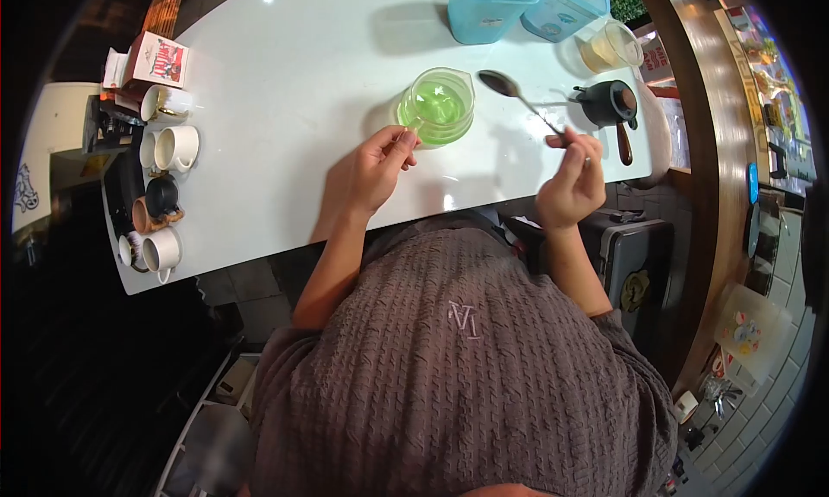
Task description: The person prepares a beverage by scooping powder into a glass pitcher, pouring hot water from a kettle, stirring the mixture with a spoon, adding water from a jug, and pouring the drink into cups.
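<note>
**Glossy white bench (285,108), wares at its ends and two hands at its middle**

Its pale top stretches across the view, with the person seated or standing close against the near edge. At the far edge, two light blue containers, the left one (479,13) and the right one (566,12), stand side by side, perhaps to keep the middle free for handling.

Nearer, a transparent glass jug (442,130) of green liquid rests on the bench in front of the person. The left hand (382,164) pinches it by the handle between thumb and fingers, probably to steady it.

At the left end stands a red-and-white box (162,61), beyond a row of cups. At the right, a dark pot (606,102) has a wooden side handle jutting toward the near edge, which seems convenient for reaching. White mugs, one of them (177,148) with its handle outward, line the left end.

Slimmest is the metal spoon (499,83). The right hand (572,182) pinches its handle near the end, bowl held apart from the jug, a grip that likely gives reach.
</note>
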